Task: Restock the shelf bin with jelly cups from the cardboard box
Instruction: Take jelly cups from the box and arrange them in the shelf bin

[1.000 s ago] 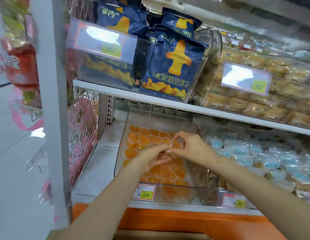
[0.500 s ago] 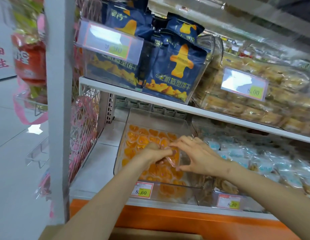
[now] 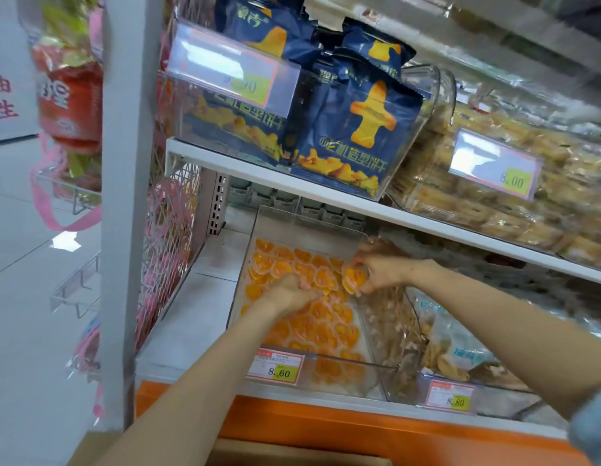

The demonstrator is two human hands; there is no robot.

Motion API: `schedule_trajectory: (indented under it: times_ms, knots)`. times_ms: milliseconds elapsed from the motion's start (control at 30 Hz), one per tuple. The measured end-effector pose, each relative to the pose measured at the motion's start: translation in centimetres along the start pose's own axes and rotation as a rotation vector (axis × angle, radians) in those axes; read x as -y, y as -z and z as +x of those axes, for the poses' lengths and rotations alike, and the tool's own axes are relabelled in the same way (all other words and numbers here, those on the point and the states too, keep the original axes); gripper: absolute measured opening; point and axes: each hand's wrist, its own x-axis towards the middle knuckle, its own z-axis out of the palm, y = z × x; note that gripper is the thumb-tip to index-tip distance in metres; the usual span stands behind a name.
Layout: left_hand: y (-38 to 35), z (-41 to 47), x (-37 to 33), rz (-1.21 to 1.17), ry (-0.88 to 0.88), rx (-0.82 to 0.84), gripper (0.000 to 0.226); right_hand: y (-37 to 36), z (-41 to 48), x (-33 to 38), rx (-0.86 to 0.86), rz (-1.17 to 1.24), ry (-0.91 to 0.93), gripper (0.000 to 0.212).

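Jelly cups point(image 3: 312, 317), small and roughly heart-shaped pots of orange jelly under glossy film lids, lie lid-up in overlapping rows on the floor of the shelf bin point(image 3: 329, 375). The bin is a clear, hard-walled plastic trough set lengthwise on the lower shelf point(image 3: 191, 317), so that its front wall faces the aisle. The right hand point(image 3: 383, 269) reaches toward the far right corner, its fingertips curled round one jelly cup point(image 3: 354, 277) held tilted on edge near the bin's right wall, probably to seat it in a gap in the back rows. The left hand point(image 3: 289, 290) rests knuckles-up on the middle rows with fingers bent down among the cups; whether it grips one cannot be told, and it may be steadying the slick pots. A paper price label point(image 3: 277, 366) sits on the front wall. The cardboard box point(image 3: 292, 457) shows only as a matt brown edge below the orange shelf base point(image 3: 326, 425). A second clear bin point(image 3: 393, 331) of pale wrapped snacks adjoins on the right; above, blue foil biscuit bags point(image 3: 353, 129) stand upright.
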Motion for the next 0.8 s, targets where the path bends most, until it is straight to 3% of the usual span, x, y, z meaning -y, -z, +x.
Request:
schedule_trajectory:
  times_ms: [267, 600, 700, 800]
  knots:
    - [0.6, 0.5, 0.4, -0.042, 0.013, 0.011, 0.035, -1.4, 2.5, 0.9, 0.092, 0.067, -0.02, 0.057]
    - [0.2, -0.5, -0.5, 0.01, -0.02, 0.045, 0.012, -0.9, 2.1, 1.5, 0.154, 0.17, -0.022, 0.054]
    - [0.6, -1.7, -1.6, 0.055, -0.057, 0.051, 0.018, 1.3, 0.1, 1.7, 0.09, 0.323, -0.012, 0.052]
    - [0.9, -3.8, -3.2, 0.095, -0.125, 0.025, 0.016, 4.2, -4.7, 1.9, -0.158, 0.373, 0.044, 0.046]
